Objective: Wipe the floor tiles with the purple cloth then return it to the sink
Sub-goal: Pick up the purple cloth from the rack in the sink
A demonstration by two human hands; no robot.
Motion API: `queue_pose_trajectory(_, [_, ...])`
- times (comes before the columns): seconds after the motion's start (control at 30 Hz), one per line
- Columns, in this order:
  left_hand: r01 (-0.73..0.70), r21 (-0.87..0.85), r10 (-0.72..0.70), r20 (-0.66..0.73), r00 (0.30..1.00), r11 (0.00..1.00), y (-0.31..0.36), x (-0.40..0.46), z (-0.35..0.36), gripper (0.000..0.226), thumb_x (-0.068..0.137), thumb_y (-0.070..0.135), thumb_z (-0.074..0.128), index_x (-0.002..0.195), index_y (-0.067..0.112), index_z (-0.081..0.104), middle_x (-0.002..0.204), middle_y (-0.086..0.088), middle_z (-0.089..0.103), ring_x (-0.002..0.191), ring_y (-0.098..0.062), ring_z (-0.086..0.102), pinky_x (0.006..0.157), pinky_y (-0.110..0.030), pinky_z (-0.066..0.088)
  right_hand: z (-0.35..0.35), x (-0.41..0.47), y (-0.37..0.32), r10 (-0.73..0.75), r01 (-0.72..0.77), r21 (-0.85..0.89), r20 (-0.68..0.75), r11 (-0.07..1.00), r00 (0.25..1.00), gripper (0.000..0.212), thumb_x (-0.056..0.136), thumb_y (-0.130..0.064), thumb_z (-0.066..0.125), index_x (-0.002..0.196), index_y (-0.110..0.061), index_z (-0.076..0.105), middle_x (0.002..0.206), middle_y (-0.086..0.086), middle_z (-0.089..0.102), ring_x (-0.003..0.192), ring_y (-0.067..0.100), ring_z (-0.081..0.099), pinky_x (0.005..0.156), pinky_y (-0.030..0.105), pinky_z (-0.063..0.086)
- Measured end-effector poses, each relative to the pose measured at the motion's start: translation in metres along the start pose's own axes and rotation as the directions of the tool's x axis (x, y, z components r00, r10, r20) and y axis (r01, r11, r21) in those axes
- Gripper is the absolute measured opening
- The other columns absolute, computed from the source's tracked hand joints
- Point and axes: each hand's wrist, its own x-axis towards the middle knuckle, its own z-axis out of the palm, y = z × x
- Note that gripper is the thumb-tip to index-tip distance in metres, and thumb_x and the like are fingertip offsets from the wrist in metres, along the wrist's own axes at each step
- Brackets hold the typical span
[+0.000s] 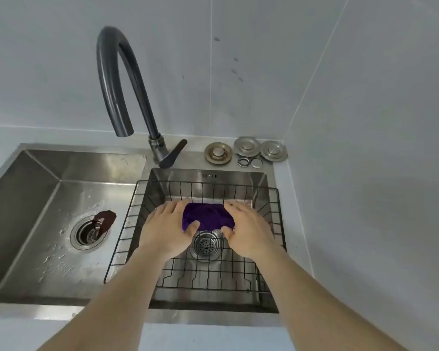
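A bunched purple cloth (208,216) sits inside the black wire basket (147,198) that rests in the right basin of the steel sink (260,176). My left hand (165,229) grips the cloth's left end, thumb under it and fingers over the top. On the other end, my right hand (246,230) holds the cloth the same way. The middle of the cloth shows between the hands, just beyond the round drain strainer (206,244).
A dark curved faucet (127,79) arches over the divide between the basins. The wet left basin (36,188) has a drain with a brown item (104,220) lying on it. Metal drain caps and rings (246,151) lie on the counter corner. Tiled walls close in behind and right.
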Motion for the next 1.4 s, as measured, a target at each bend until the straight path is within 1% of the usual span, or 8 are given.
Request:
queue_pose_trajectory(0.17, [0.057,-0.100,-0.051,0.062,0.997,0.993,-0.007,0.025,0.025,0.049,0.107,0.044,0.023,0.143,0.030,0.052,0.155,0.003,0.050,0.142,-0.026,0.043,0.114,-0.045,0.036,0.016,0.024,0.009,0.072,-0.073,0.049,0.020,0.996,0.997,0.051,0.102,-0.013,0.050,0.152,-0.019,0.043,0.158,0.003,0.045,0.146,0.023,0.039,0.115,0.040,0.039])
queue_pose_trajectory(0.3, [0.098,-0.179,-0.099,0.003,0.995,0.979,-0.007,0.037,0.034,0.034,0.106,0.034,0.033,0.114,0.021,0.064,0.120,0.001,0.067,0.112,-0.029,0.057,0.089,-0.042,0.045,0.026,0.035,0.012,0.078,-0.080,0.050,0.036,0.996,0.996,0.047,0.096,-0.003,0.052,0.141,-0.018,0.055,0.143,0.003,0.057,0.129,0.024,0.055,0.103,0.041,0.050])
queue_pose_trajectory(0.43, [0.125,-0.256,-0.140,-0.043,0.989,0.959,-0.005,0.046,0.038,0.017,0.102,0.024,0.048,0.099,0.026,0.064,0.109,0.005,0.062,0.103,-0.030,0.062,0.082,-0.043,0.051,0.036,0.042,0.016,0.128,-0.124,0.089,-0.041,0.988,0.991,0.048,0.091,0.003,0.058,0.133,-0.022,0.061,0.128,-0.002,0.067,0.116,0.022,0.062,0.093,0.041,0.055])
queue_pose_trajectory(0.63, [0.134,-0.307,-0.154,-0.040,0.987,0.942,-0.007,0.051,0.041,0.029,0.095,0.017,0.059,0.117,0.034,0.067,0.112,0.010,0.076,0.107,-0.023,0.070,0.090,-0.040,0.055,0.039,0.051,0.015,0.209,-0.194,0.124,-0.121,0.973,0.971,0.044,0.089,0.001,0.062,0.126,-0.023,0.062,0.105,0.001,0.073,0.102,0.024,0.066,0.084,0.039,0.057])
queue_pose_trajectory(0.83, [0.109,-0.262,-0.123,-0.038,0.992,0.959,-0.013,0.039,0.032,0.025,0.093,0.011,0.063,0.104,0.032,0.071,0.100,0.010,0.074,0.099,-0.020,0.070,0.085,-0.039,0.056,0.018,0.042,0.007,0.213,-0.200,0.089,-0.178,0.976,0.961,0.053,0.088,0.002,0.064,0.137,-0.018,0.057,0.124,0.004,0.062,0.111,0.024,0.063,0.092,0.040,0.055])
queue_pose_trajectory(0.97, [0.038,-0.242,-0.076,-0.150,0.986,0.969,-0.008,0.025,0.005,0.028,0.092,0.007,0.063,0.101,0.032,0.074,0.090,0.016,0.065,0.083,-0.011,0.063,0.072,-0.030,0.047,-0.006,0.030,-0.006,0.165,-0.160,0.041,-0.188,0.986,0.968,0.047,0.087,0.003,0.067,0.130,-0.016,0.063,0.121,0.005,0.057,0.105,0.025,0.064,0.088,0.040,0.057])
queue_pose_trajectory(1.13, [-0.080,-0.188,0.021,-0.299,0.954,0.979,-0.001,0.000,-0.057,0.025,0.093,0.009,0.063,0.098,0.031,0.073,0.097,0.011,0.072,0.088,-0.015,0.067,0.073,-0.031,0.051,-0.049,0.004,-0.035,0.129,-0.144,-0.037,-0.271,0.989,0.954,0.031,0.088,-0.005,0.071,0.117,-0.018,0.068,0.114,0.004,0.057,0.096,0.023,0.063,0.081,0.034,0.055])
queue_pose_trajectory(1.4, [-0.204,-0.110,0.132,-0.461,0.878,0.973,0.008,-0.067,-0.158,0.021,0.094,0.013,0.063,0.100,0.030,0.073,0.095,0.011,0.069,0.083,-0.009,0.050,0.073,-0.030,0.040,-0.136,-0.054,-0.103,0.013,-0.075,-0.117,-0.459,0.990,0.889,0.044,0.084,0.011,0.060,0.123,-0.010,0.063,0.127,0.012,0.052,0.102,0.034,0.062,0.083,0.042,0.053])
